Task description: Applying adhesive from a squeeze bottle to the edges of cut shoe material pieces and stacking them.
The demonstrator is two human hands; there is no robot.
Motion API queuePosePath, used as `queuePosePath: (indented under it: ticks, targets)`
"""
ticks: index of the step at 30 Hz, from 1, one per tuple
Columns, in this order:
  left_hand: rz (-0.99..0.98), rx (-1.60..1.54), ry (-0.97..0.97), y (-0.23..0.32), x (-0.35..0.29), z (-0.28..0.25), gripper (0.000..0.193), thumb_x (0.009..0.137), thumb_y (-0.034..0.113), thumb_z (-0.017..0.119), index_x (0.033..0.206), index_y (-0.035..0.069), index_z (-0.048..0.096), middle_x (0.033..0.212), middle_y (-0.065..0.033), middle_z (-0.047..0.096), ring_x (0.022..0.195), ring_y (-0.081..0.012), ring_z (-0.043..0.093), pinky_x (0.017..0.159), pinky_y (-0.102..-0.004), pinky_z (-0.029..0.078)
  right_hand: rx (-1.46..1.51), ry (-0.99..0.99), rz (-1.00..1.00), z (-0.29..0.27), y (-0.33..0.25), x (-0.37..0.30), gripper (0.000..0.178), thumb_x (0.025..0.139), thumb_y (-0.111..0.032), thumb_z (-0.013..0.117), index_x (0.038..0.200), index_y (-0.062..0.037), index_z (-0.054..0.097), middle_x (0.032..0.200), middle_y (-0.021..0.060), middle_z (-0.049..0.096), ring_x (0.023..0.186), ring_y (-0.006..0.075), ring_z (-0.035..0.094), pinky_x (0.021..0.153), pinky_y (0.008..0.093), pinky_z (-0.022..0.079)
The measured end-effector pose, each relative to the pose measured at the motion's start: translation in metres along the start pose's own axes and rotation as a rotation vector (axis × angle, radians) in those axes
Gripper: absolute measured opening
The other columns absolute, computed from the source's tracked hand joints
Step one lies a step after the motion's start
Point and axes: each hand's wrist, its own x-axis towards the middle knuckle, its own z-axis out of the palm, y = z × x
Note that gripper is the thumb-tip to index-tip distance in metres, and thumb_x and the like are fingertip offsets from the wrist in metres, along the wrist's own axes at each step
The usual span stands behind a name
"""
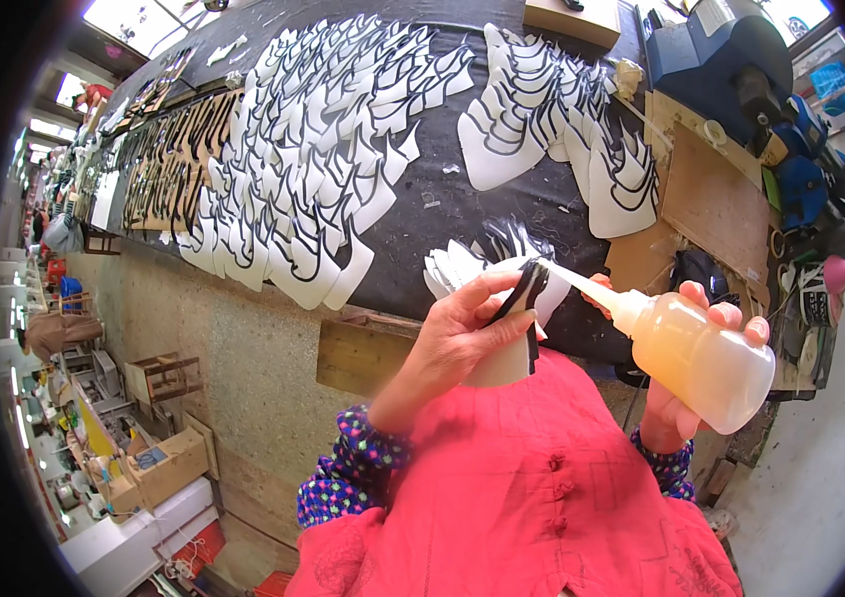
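Observation:
In front of my chest, my left hand (454, 333) pinches a small white cut piece (502, 368) with a black strip (525, 291) along its edge. My right hand (669, 410) is wrapped round a clear squeeze bottle (703, 356) of amber liquid, tilted so its long nozzle (573, 280) points left. The nozzle's tip is right at the top of the black strip; whether they touch I cannot tell. Just beyond my left hand, a small stack of white pieces (450, 267) with black edging lies on the dark-covered table (427, 214).
Overlapping rows of white, black-edged pieces (288, 179) cover the table's left part, with another group (514, 114) farther right. Dark strips (169, 174) lie at the far left. A blue machine (711, 65) and a brown board (716, 199) are at the right. A wooden stool (162, 378) stands on the floor.

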Motion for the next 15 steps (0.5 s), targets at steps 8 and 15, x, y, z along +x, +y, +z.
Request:
queuePosePath:
  ticks: [8,15]
  targets:
    - [0.037,0.006,0.030,-0.003,0.000,0.001,0.036,0.085,0.001,0.057,0.120,0.003,0.049,0.088,-0.0090,0.063,0.079,-0.0151,0.061,0.071,-0.0268,0.050,-0.046,0.018,0.007,-0.001,-0.002,-0.001,0.092,0.048,-0.044,0.084,0.121,-0.0174,0.036,0.120,0.0056,0.047,0.117,0.0379,0.042,0.101,0.0491,0.033]
    - [-0.020,-0.013,0.023,-0.006,0.000,0.003,0.037,0.086,0.004,0.057,0.122,0.005,0.048,0.091,-0.0086,0.062,0.082,-0.0130,0.058,0.072,-0.0261,0.048,0.058,-0.056,-0.081,-0.005,0.012,-0.003,0.091,0.049,-0.041,0.085,0.121,-0.0183,0.036,0.119,0.0053,0.048,0.117,0.0384,0.042,0.098,0.0491,0.035]
